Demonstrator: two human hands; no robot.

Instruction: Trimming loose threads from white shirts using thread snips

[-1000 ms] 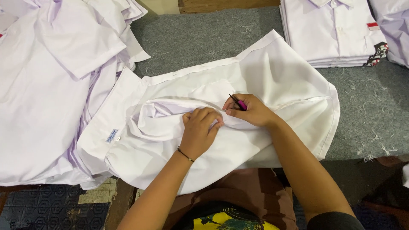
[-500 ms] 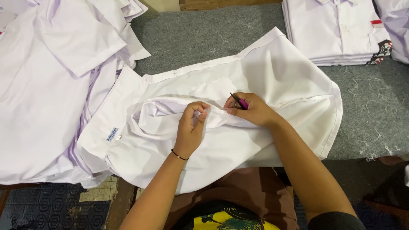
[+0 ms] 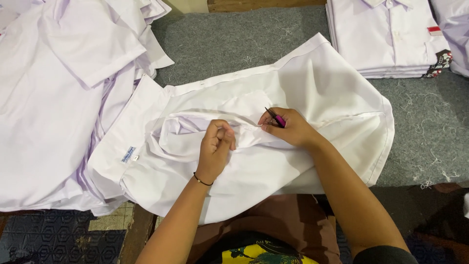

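A white shirt (image 3: 322, 88) lies spread across the grey felt-covered table (image 3: 234, 44) in front of me. My left hand (image 3: 217, 146) pinches a raised fold of its fabric near the middle, fingers closed on the cloth. My right hand (image 3: 288, 128) rests on the same fold just to the right and holds a small pink-handled cutting tool (image 3: 276, 119), its dark tip pointing up-left. A thin dark bracelet sits on my left wrist. A small blue-and-white label (image 3: 128, 155) shows on the shirt's left part.
A loose heap of white shirts (image 3: 58, 88) covers the table's left side. A neat stack of folded white shirts (image 3: 391, 39) sits at the back right. Thread scraps litter the felt at right. The table's front edge is by my lap.
My left hand has lifted from lying flat on the shirt and now pinches the fold upward. My right hand with the tool has stayed almost in place.
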